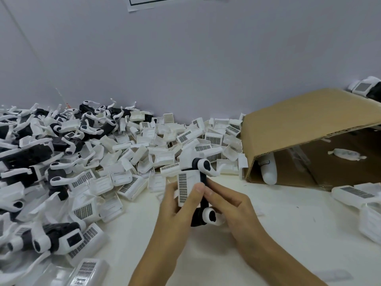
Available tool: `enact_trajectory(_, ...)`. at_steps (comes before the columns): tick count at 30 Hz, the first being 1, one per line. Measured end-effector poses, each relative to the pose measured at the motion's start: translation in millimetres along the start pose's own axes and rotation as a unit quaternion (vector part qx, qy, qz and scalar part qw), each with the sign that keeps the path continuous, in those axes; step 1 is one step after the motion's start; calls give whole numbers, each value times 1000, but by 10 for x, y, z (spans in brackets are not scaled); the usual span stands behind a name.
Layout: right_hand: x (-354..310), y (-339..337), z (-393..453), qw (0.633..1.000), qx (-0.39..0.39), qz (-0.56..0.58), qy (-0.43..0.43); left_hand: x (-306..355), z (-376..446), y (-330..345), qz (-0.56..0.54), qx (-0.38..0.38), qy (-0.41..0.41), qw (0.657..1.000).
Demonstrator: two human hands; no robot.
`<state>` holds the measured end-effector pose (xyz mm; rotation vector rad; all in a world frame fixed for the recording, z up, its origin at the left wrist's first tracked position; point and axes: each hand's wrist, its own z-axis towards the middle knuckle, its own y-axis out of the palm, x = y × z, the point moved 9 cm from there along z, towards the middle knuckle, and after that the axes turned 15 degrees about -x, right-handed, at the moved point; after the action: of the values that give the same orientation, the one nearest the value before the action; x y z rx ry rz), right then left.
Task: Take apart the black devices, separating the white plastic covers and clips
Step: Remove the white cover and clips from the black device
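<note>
Both hands meet over the near middle of the desk (268, 234), and between them I hold one black device (203, 195) upright, its long axis running away from me toward the wall. My left hand (177, 205) is wrapped round the white cover (186, 187) on the device's left face, thumb laid across its front. My right hand (224, 205) pinches the black spine just beside that thumb, so both sets of fingers are clamped on the same piece and touching each other. I judge the cover comes off toward the left, away from the spine, with the right hand as the anchor.

Going by size around it: the cardboard box (305, 129) lies tipped on its side at the far right of the desk, mouth toward me, with a white piece or two inside. The heap of loose covers (165, 145) fills the far middle against the wall. The pile of untouched devices (41, 162) runs down the left edge. A few more white parts (354, 195) sit at the right edge.

One white clip (208, 166) stands at the device's top end, another (212, 216) at its near end, below my fingers. Nothing stands between my hands and the heap.
</note>
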<state>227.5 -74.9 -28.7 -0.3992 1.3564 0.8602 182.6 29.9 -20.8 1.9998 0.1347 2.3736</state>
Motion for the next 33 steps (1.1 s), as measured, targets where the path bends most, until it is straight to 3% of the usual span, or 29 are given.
enact_trajectory(2, 15, -71, -10, 999, 38, -28, 6, -38, 8, 57, 16, -23, -11, 1000)
enact_trajectory(5, -17, -147, -54, 993, 97, -70, 9, 6, -13, 53, 81, 9, 9, 997)
enact_trajectory(9, -70, -126, -60, 992, 96, -83, -24, 70, -50, 126, 127, -4, 7, 992)
enact_trajectory(14, -40, -121, -36, 994, 82, -73, -14, -31, -12, 8, 28, 41, -7, 999)
enact_trajectory(20, -132, -114, -78, 985, 106, -132, -44, -1, -39, 0, 15, 59, -1, 998)
enact_trajectory(23, -76, -91, -66, 990, 98, -94, -25, 59, -56, -28, 28, 87, 24, 996)
enact_trajectory(27, -110, -106, -54, 990, 98, -97, -35, 90, -52, 30, -19, 51, 26, 998)
enact_trajectory(33, 77, -241, -69, 990, 138, 34, -4, 279, -103, -58, 141, 100, 100, 980)
